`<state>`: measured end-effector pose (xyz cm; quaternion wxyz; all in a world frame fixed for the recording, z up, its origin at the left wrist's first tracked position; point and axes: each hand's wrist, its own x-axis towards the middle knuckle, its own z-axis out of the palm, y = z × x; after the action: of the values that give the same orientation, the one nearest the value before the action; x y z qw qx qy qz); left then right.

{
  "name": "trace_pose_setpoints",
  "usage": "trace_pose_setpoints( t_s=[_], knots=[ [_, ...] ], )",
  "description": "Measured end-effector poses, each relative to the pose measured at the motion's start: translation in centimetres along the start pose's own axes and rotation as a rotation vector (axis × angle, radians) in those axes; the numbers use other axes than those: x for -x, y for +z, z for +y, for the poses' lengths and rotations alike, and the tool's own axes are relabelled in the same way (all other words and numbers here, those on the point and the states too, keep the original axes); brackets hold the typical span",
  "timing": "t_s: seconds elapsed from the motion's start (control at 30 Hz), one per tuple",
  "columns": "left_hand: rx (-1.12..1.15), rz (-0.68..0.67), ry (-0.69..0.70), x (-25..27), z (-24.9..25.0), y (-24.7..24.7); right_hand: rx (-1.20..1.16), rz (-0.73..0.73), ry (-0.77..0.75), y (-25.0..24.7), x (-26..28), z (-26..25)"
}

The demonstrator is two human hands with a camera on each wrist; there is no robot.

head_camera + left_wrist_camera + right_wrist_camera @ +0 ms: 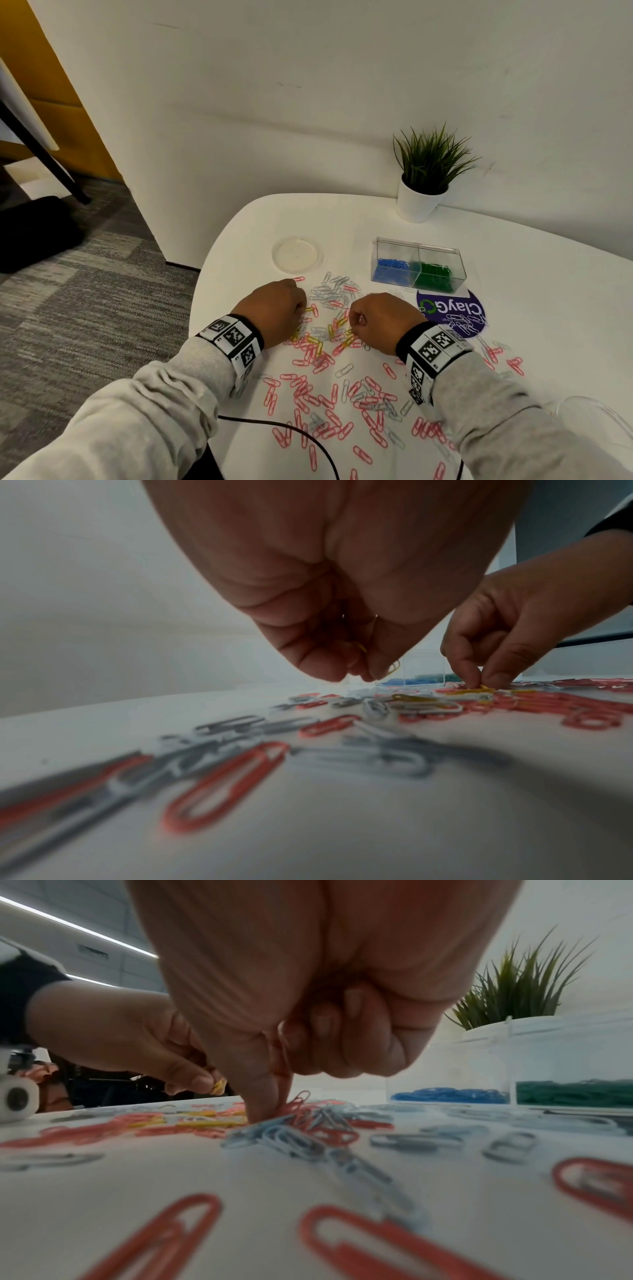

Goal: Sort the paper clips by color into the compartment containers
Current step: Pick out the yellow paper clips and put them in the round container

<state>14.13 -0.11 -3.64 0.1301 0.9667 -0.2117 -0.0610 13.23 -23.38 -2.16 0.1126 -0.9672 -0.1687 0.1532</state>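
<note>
Paper clips [329, 387] in red, white and yellow lie loose across the surface [513, 274]. Left hand [275, 310] pinches yellow clips [394, 666]; right hand [378, 317] pinches at the pile, its catch hidden. At two o'clock, the clear compartment container [418, 264] holds blue and green. Most sorting seems left.

A white tabletop [513, 308] stands against a pale wall, and at its far edge sits a green spiky plant [432, 161] in a white pot [416, 202]. A round clear dish [297, 255] lies left of centre, a purple round sticker [452, 313] reading "ClayGo" lies flat to the right, and a thin black cable [301, 433] crosses the near edge. Beyond the tabletop on the left is grey patterned carpet [85, 308].
</note>
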Motion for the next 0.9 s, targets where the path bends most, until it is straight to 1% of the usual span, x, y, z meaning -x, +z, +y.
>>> trace_pose_setpoints(
  t_s=[0.07,0.13,0.2,0.3,0.33,0.43,0.5,0.57,0.63,0.7,0.8,0.9],
  knots=[
    [0.007,0.008,0.003,0.0,0.1,0.0,-0.009,-0.001,0.009,0.0,0.2,-0.1],
    [0.012,0.015,0.008,0.1,0.1,-0.1,-0.101,0.024,0.038,-0.1,0.6,-0.1],
    [0.013,0.019,0.009,0.2,0.2,-0.2,-0.314,0.080,0.077,-0.5,1.3,0.0],
    [0.019,0.007,0.016,0.3,0.3,-0.5,-0.778,0.121,0.131,-1.8,2.6,-0.3],
    [0.024,0.007,0.017,0.5,0.2,-0.7,-0.892,0.133,0.155,-2.3,3.1,-0.3],
    [0.088,0.044,0.002,1.0,0.3,-1.6,-1.092,0.184,0.244,-3.6,4.8,0.5],
    [0.161,0.069,-0.042,1.5,0.8,-2.4,-1.142,0.221,0.273,-4.8,6.5,1.7],
    [0.215,0.070,-0.067,2.1,1.8,-3.3,-1.042,0.228,0.276,-6.2,9.2,3.3],
    [0.234,0.048,-0.048,2.6,3.5,-4.0,-0.857,0.212,0.281,-7.1,12.6,5.3],
    [0.234,0.007,-0.014,3.0,6.0,-4.6,-0.628,0.178,0.317,-7.7,16.3,7.8],
    [0.230,-0.057,0.078,3.2,10.0,-5.0,-0.311,0.097,0.417,-7.8,21.3,11.2],
    [0.202,-0.105,0.141,2.8,14.1,-4.5,-0.149,0.004,0.532,-6.7,24.5,13.0]
  ],
)
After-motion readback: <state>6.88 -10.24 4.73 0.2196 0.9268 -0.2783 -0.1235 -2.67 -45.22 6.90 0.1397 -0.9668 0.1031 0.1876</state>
